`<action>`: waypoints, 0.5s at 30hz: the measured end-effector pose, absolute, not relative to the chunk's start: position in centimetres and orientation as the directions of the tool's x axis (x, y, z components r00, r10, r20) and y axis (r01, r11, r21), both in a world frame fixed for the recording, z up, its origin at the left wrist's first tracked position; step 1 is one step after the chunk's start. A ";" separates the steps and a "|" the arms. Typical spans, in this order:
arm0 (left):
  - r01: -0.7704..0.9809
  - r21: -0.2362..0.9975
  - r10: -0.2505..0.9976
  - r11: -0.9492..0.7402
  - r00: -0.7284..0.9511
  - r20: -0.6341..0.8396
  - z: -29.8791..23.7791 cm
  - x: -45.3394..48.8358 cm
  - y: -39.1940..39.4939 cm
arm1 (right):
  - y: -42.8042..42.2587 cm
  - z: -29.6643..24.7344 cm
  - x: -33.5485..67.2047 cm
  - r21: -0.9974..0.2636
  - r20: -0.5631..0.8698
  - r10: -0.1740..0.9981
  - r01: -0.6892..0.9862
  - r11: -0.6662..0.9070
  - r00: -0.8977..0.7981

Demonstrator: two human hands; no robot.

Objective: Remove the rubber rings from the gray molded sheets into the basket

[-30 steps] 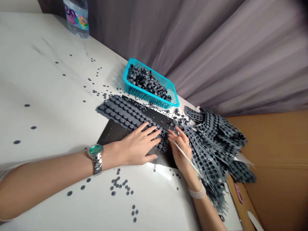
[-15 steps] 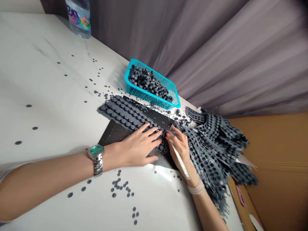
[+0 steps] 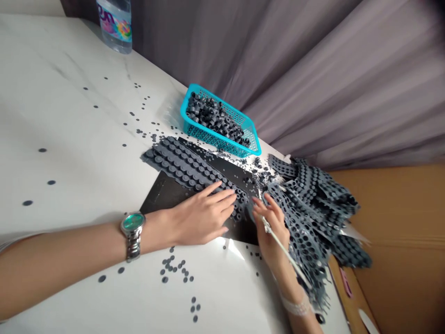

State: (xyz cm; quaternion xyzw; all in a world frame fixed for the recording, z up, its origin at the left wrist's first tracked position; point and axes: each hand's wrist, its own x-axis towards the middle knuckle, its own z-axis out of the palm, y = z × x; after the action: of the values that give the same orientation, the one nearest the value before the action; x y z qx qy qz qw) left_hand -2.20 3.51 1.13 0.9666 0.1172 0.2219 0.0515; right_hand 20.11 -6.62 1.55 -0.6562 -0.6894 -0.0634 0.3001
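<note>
My left hand (image 3: 201,219) lies flat with fingers apart on a grey rubber sheet of round pegs (image 3: 187,166), which rests on a black board (image 3: 167,197). My right hand (image 3: 271,234) pinches a thin white stick (image 3: 283,248) at the board's right corner, close to a heap of punched grey rubber sheets (image 3: 309,218). The stick's tip is hidden among my fingers. Small dark rubber discs (image 3: 172,268) lie scattered on the white marble table (image 3: 69,116). A silver watch (image 3: 132,227) sits on my left wrist.
A turquoise plastic basket (image 3: 184,123) full of grey rubber cylinders (image 3: 212,118) stands at the table's far edge. A water bottle (image 3: 114,28) stands at the far left. Behind are a grey curtain (image 3: 278,60) and, at right, a cardboard panel (image 3: 399,208).
My right hand has moved right, away from my left hand, and now sits against the punched sheets. The stick tilts further toward the lower right. My left hand has shifted slightly.
</note>
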 end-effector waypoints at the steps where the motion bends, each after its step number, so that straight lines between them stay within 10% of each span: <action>1: 0.183 0.139 0.226 -0.973 0.876 0.427 1.1 -2.3 3.2 | -7.1 1.4 19.5 -0.297 0.493 0.870 0.940 0.167 0.002; 15: 0.235 0.196 0.293 -0.952 0.882 0.369 0.4 -2.6 2.2 | -6.9 1.1 18.4 -0.058 0.497 0.789 0.893 0.447 -0.362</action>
State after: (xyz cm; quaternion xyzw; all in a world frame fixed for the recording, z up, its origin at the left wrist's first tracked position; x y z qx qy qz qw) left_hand -2.58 2.17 0.40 0.9673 0.1365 0.2009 0.0731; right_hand 18.38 -6.89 1.15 -0.5141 -0.8177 -0.1116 0.2337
